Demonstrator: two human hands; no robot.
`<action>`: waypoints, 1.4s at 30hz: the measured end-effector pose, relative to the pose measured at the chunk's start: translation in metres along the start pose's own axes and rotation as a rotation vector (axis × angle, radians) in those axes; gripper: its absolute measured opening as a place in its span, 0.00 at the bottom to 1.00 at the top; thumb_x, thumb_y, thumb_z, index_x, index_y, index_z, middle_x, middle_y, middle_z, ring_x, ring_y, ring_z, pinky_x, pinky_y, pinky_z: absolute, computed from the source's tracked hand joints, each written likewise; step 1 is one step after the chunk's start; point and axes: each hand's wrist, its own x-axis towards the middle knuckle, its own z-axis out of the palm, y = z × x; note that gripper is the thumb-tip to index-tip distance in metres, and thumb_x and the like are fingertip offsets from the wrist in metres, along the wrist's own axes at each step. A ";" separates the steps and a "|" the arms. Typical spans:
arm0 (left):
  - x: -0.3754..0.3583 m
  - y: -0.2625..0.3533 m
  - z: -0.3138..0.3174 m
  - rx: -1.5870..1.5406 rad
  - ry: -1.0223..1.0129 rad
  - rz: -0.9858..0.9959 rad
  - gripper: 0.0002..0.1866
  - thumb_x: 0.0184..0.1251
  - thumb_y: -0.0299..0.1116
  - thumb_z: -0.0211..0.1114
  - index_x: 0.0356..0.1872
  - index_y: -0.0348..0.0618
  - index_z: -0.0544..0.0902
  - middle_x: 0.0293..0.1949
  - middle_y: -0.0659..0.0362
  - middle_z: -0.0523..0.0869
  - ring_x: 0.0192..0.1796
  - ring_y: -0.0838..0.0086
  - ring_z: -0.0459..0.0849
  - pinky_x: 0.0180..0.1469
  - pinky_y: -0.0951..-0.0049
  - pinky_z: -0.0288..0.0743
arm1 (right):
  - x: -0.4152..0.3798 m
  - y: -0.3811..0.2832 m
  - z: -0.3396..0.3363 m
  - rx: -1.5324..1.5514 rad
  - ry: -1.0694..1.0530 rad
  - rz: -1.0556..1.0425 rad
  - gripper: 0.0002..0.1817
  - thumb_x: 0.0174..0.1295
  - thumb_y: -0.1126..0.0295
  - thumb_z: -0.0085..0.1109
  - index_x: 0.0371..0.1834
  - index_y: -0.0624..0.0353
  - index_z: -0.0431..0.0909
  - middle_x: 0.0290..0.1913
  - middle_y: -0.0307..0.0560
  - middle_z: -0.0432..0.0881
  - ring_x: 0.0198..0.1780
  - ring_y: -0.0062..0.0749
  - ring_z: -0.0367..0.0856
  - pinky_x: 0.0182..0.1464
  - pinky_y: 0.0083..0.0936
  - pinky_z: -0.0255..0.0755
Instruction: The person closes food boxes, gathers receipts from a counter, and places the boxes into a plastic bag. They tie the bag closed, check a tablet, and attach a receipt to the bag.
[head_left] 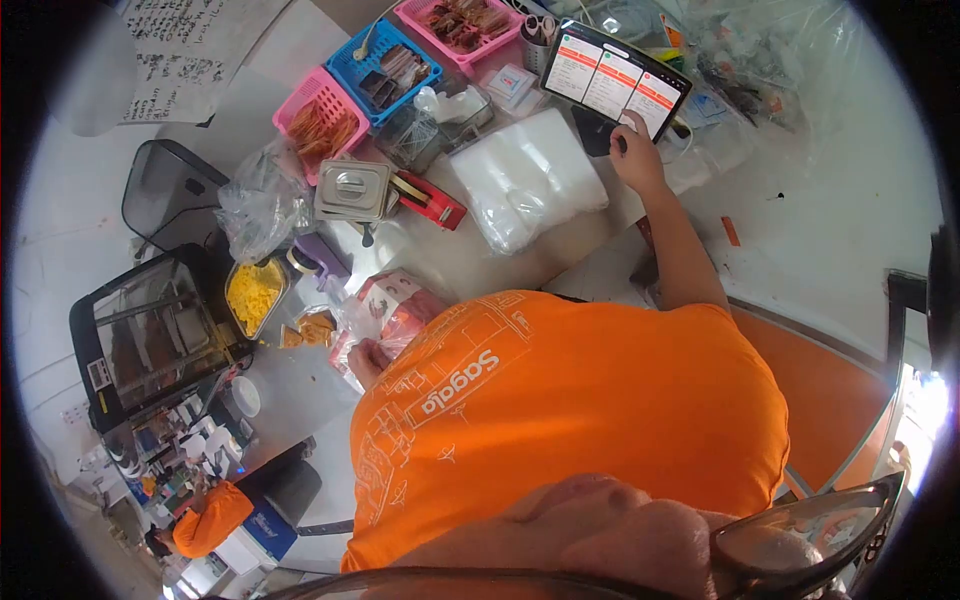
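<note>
My left hand [368,362] has its fingers closed on a clear plastic bag [392,305] with pink-red contents and a white printed panel; my shirt hides part of it. Brown packets [315,329] lie just beyond that hand. At the upper right, my right hand [636,158] reaches to a tablet [615,82] showing white and orange panels. One finger is stretched to the screen's lower edge, and nothing is held in this hand. Left of the tablet lies a stack of clear plastic bags [530,178].
Pink [322,115] and blue baskets [383,70] of packets stand at the back. Nearby are a lidded metal container [353,190], a red tape dispenser [430,200] and a tray of yellow food [255,297]. A glass-fronted case [150,335] stands left; another person [212,518] is beyond.
</note>
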 end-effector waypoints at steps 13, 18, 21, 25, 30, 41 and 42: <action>0.000 -0.001 0.001 -0.010 -0.033 -0.028 0.04 0.63 0.25 0.60 0.38 0.39 0.77 0.27 0.54 0.76 0.32 0.57 0.74 0.38 0.59 0.66 | 0.003 0.032 -0.010 -0.090 0.164 -0.024 0.06 0.55 0.74 0.61 0.36 0.58 0.77 0.68 0.53 0.69 0.46 0.51 0.83 0.49 0.42 0.76; 0.007 0.008 -0.003 -0.026 -0.035 -0.024 0.04 0.62 0.23 0.60 0.37 0.39 0.78 0.27 0.53 0.76 0.33 0.57 0.74 0.39 0.59 0.66 | 0.001 0.039 -0.015 -0.189 0.301 -0.167 0.06 0.53 0.75 0.61 0.34 0.59 0.77 0.68 0.53 0.70 0.49 0.51 0.83 0.51 0.40 0.77; 0.005 0.010 -0.003 -0.035 -0.062 -0.106 0.04 0.62 0.23 0.60 0.38 0.39 0.78 0.28 0.53 0.76 0.34 0.57 0.74 0.39 0.59 0.66 | -0.005 0.041 -0.016 0.006 0.018 0.102 0.05 0.53 0.76 0.59 0.32 0.59 0.76 0.66 0.51 0.72 0.51 0.52 0.82 0.51 0.39 0.77; -0.013 -0.027 0.007 -0.049 -0.199 -0.261 0.05 0.62 0.23 0.60 0.38 0.39 0.77 0.28 0.54 0.75 0.33 0.58 0.74 0.39 0.60 0.66 | -0.010 0.050 -0.009 0.020 0.108 0.108 0.04 0.52 0.78 0.58 0.31 0.60 0.76 0.66 0.51 0.73 0.50 0.52 0.82 0.49 0.37 0.77; -0.015 -0.028 0.009 -0.041 -0.163 -0.224 0.05 0.63 0.23 0.61 0.39 0.39 0.77 0.28 0.54 0.75 0.33 0.59 0.74 0.39 0.60 0.67 | -0.011 0.038 -0.017 0.013 0.270 0.014 0.04 0.52 0.78 0.58 0.31 0.61 0.76 0.67 0.51 0.72 0.49 0.51 0.82 0.49 0.38 0.77; -0.014 -0.027 0.006 -0.006 -0.207 -0.220 0.06 0.64 0.24 0.61 0.41 0.38 0.77 0.30 0.52 0.75 0.34 0.58 0.74 0.38 0.60 0.67 | -0.014 0.045 -0.017 -0.007 0.156 0.078 0.04 0.52 0.78 0.58 0.32 0.62 0.77 0.66 0.51 0.72 0.48 0.50 0.82 0.51 0.37 0.76; -0.013 -0.026 0.006 -0.024 -0.180 -0.193 0.06 0.64 0.24 0.61 0.41 0.38 0.77 0.30 0.52 0.75 0.34 0.58 0.74 0.38 0.60 0.67 | -0.014 0.045 -0.017 -0.007 0.186 0.077 0.04 0.51 0.78 0.58 0.32 0.62 0.77 0.66 0.51 0.72 0.48 0.50 0.82 0.51 0.38 0.76</action>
